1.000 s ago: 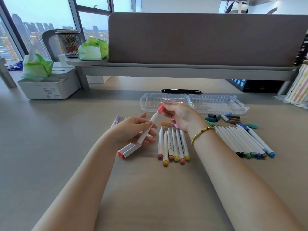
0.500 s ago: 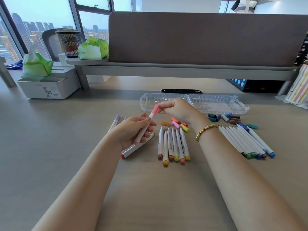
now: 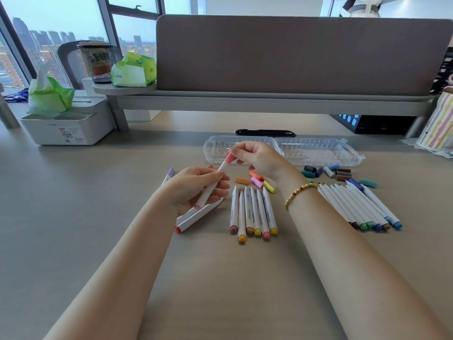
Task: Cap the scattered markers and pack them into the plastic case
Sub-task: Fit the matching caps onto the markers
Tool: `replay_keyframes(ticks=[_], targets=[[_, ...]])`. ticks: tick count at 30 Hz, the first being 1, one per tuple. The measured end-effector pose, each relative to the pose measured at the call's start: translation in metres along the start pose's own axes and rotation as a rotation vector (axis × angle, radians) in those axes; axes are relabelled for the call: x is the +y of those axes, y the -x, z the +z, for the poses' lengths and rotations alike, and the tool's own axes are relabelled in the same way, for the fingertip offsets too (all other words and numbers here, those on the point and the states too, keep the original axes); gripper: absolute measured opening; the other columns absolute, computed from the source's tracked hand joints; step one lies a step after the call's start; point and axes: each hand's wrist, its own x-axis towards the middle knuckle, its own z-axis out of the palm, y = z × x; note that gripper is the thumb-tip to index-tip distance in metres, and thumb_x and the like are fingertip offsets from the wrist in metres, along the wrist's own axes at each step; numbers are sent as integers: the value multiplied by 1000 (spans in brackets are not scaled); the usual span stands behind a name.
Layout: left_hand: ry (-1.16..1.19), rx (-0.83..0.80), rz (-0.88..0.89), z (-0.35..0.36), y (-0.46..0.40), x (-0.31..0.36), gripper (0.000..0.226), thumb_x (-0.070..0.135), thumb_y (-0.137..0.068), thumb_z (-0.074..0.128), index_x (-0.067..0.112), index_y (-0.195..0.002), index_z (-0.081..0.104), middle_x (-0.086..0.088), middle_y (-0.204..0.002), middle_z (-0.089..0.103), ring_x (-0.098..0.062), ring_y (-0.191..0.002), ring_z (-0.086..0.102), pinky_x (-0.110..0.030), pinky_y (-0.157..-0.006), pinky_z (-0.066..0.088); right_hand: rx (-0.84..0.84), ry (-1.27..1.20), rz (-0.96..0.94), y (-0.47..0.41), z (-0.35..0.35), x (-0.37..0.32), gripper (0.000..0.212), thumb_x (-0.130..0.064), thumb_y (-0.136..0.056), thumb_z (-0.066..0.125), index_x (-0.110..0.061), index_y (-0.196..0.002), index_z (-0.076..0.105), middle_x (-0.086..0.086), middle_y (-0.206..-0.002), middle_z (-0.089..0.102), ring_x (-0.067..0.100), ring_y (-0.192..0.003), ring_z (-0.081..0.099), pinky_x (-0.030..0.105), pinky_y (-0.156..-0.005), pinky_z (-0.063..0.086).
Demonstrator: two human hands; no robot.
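My left hand (image 3: pixel 196 186) grips a white marker (image 3: pixel 211 187) by its barrel, tilted up to the right. My right hand (image 3: pixel 257 159) pinches the pink cap (image 3: pixel 229 158) sitting on that marker's upper end. Several uncapped warm-coloured markers (image 3: pixel 253 212) lie in a row at the centre, with loose caps (image 3: pixel 259 181) above them. A second row of uncapped markers (image 3: pixel 360 204) with blue, green and brown ends lies to the right, below dark loose caps (image 3: pixel 328 171). The clear plastic case (image 3: pixel 318 153) lies open behind my hands.
Two capped markers (image 3: pixel 196 218) lie under my left hand and a purple-capped one (image 3: pixel 169 174) beyond it. A white tissue box (image 3: pixel 66 126) stands at the left, a black object (image 3: pixel 264 132) behind the case, a striped bag (image 3: pixel 437 128) at the right edge.
The marker and both hands shifted slightly left and up; the pink cap now sits fully on the marker's end, and the loose caps behind my right wrist have come into sight.
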Motion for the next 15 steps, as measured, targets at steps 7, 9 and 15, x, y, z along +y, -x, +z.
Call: replay_keyframes(ticks=[7, 9, 15], targets=[[-192, 113, 78, -5, -1, -1, 20, 19, -95, 52, 4, -90, 64, -4, -69, 61, -3, -42, 57, -14, -46, 51, 209, -104, 75, -2, -13, 9, 20, -20, -96, 50, -18, -83, 66, -4, -95, 67, 13, -88, 52, 34, -84, 42], [-131, 207, 116, -7, -3, -3, 21, 20, -96, 50, 3, -91, 63, -6, -71, 62, -3, -41, 58, -14, -45, 52, 170, 132, 105, -1, -15, 14, 21, -24, -95, 53, -14, -86, 70, 0, -106, 65, 17, -91, 54, 39, -87, 45], [40, 302, 106, -9, -8, -8, 25, 22, -97, 48, 2, -91, 62, -9, -78, 68, -8, -50, 65, -17, -49, 55, 17, 532, 126, -17, 12, 24, 18, -32, -91, 57, -28, -79, 70, -2, -91, 68, 12, -75, 53, 34, -78, 48]])
